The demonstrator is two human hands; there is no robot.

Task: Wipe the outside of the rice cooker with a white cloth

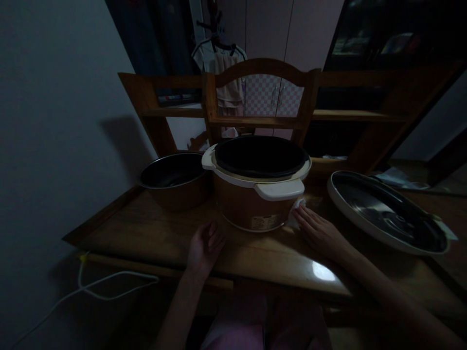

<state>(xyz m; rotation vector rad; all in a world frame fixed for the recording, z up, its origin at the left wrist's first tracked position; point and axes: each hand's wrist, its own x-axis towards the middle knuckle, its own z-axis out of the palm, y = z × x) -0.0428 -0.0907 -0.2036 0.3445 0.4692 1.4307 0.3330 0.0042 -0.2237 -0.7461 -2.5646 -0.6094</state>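
Observation:
An orange rice cooker (251, 204) with a white rim and handles stands open in the middle of the wooden table (153, 233). My left hand (205, 247) rests on the table just in front of its left side, fingers loosely curled with nothing in them. My right hand (318, 231) lies flat against the cooker's lower right side, fingers pressed on a white cloth (296, 210). The cooker's inner pot looks dark inside.
A metal bowl (173, 177) sits left of the cooker. The cooker's round lid (386, 211) lies upside down on the right. A wooden chair back (260, 97) and shelves stand behind. A white cord (102, 284) hangs off the table's left front edge.

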